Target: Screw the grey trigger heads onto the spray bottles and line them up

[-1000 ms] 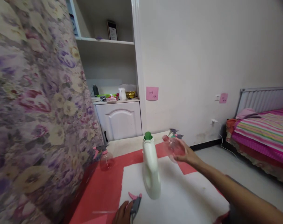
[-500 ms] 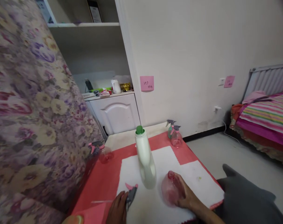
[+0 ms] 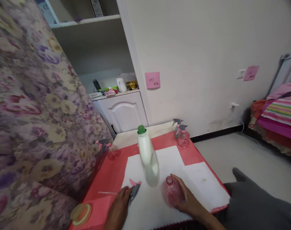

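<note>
My right hand (image 3: 184, 198) is wrapped round the side of a clear pink spray bottle body (image 3: 170, 193), whose neck is uncapped and which stands on a white cloth (image 3: 145, 204). In my left hand (image 3: 120, 203) is the grey and pink spray head (image 3: 134, 191), its thin dip tube (image 3: 107, 193) sticking out to the left. Between and beyond the hands rises a tall pale green jug (image 3: 148, 159) with a handle, a green spout showing in its open mouth. Neither hand touches that jug.
Two spray bottles stand at the back right, one pink (image 3: 183, 138), one greenish behind it. Another pink spray bottle (image 3: 113, 152) is at the left edge by the floral curtain (image 3: 51, 111). A round yellowish lid (image 3: 81, 214) lies front left. A grey chair-like shape (image 3: 255, 201) adjoins the right.
My right hand and the pink bottle have shifted slightly left, nearer the jug. My left hand still holds the spray head. The view has turned a little, bringing the yellowish lid fully in.
</note>
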### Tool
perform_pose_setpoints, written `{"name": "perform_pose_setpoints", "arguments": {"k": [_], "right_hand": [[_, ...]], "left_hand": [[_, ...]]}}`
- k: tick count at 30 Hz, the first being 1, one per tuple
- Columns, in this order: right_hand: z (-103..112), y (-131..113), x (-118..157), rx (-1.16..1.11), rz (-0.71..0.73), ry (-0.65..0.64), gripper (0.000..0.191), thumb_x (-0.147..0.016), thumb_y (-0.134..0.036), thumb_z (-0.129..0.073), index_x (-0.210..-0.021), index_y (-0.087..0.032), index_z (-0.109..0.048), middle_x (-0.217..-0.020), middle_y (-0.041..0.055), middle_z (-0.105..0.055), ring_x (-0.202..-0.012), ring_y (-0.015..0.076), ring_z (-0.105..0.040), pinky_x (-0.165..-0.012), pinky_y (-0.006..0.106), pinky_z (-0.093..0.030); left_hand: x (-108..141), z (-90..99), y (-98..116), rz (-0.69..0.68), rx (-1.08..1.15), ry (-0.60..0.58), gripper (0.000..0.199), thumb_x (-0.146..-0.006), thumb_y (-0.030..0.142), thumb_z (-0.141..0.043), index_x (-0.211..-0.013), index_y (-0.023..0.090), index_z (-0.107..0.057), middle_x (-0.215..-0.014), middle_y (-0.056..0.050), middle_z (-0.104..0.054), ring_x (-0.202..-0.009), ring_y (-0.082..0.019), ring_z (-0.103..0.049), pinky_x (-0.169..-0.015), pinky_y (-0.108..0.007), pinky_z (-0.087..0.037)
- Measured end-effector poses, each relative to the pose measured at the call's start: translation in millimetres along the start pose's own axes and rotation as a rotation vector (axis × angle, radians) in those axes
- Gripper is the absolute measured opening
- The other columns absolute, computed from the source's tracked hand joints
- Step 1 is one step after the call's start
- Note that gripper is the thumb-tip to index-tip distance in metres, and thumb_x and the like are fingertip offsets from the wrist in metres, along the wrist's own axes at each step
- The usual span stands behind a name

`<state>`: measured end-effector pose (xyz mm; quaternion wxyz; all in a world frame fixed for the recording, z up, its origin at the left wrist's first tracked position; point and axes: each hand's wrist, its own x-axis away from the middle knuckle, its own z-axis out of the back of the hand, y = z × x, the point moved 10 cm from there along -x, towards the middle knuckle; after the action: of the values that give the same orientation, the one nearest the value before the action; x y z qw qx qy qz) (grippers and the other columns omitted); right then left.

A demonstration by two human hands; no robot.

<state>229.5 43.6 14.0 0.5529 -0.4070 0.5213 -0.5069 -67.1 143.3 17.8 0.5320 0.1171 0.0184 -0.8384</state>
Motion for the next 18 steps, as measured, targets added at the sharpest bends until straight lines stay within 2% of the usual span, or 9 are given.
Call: {"name": "perform_pose_setpoints", "arguments": {"k": [5,11,13,15,18], "right_hand": [[-1,-3,0,0.019,-0.012,-0.005,0.081,-0.064,-0.012,-0.065,-0.139,-0.025,-0.038,-0.147,0.0093,-0.044,-0.139,0.0281,-0.039,-0.118,0.049,-0.027],[-1,-1,-1,0.035,0.022,0.000,0.078,-0.068,-0.016,-0.065,-0.141,-0.023,-0.036,-0.147,0.0109,-0.044,-0.139,0.0284,-0.039,-0.118,0.050,-0.028],[-1,1,-1,0.034,0.017,0.007,0.077,-0.069,-0.017,-0.066,-0.140,-0.024,-0.037,-0.146,0.0101,-0.045,-0.139,0.0281,-0.039,-0.118,0.049,-0.028],[-2,0,-1,0.037,0.018,0.000,0.075,-0.071,-0.019,-0.066,-0.140,-0.025,-0.037,-0.146,0.0098,-0.045,-0.138,0.0276,-0.040,-0.118,0.048,-0.029],[0,-3,-1,0.039,0.037,0.022,0.072,-0.073,-0.021,-0.065,-0.139,-0.024,-0.037,-0.145,0.0106,-0.046,-0.137,0.0278,-0.041,-0.117,0.049,-0.030]], "left_hand": [[-1,14.8,10,0.002,-0.023,-0.023,0.053,-0.081,0.004,-0.034,-0.124,0.019,-0.061,-0.130,-0.012,-0.063,-0.117,-0.022,-0.063,-0.099,-0.036,-0.051],[12,43.3,17,-0.020,0.067,0.121,0.057,-0.077,0.001,-0.030,-0.121,0.020,-0.062,-0.127,-0.012,-0.066,-0.114,-0.021,-0.065,-0.095,-0.035,-0.055],[18,58.2,18,-0.014,0.154,0.201,0.048,-0.082,0.009,-0.033,-0.118,0.021,-0.063,-0.123,-0.012,-0.067,-0.112,-0.021,-0.066,-0.092,-0.036,-0.057],[25,79.1,21,0.001,0.270,0.296,0.036,-0.088,0.023,-0.039,-0.114,0.021,-0.064,-0.119,-0.011,-0.069,-0.110,-0.023,-0.067,-0.092,-0.038,-0.057],[38,119.0,28,0.065,0.462,0.433,0.037,-0.085,0.041,-0.051,-0.115,0.024,-0.063,-0.118,-0.009,-0.071,-0.110,-0.026,-0.066,-0.094,-0.041,-0.056]]}}
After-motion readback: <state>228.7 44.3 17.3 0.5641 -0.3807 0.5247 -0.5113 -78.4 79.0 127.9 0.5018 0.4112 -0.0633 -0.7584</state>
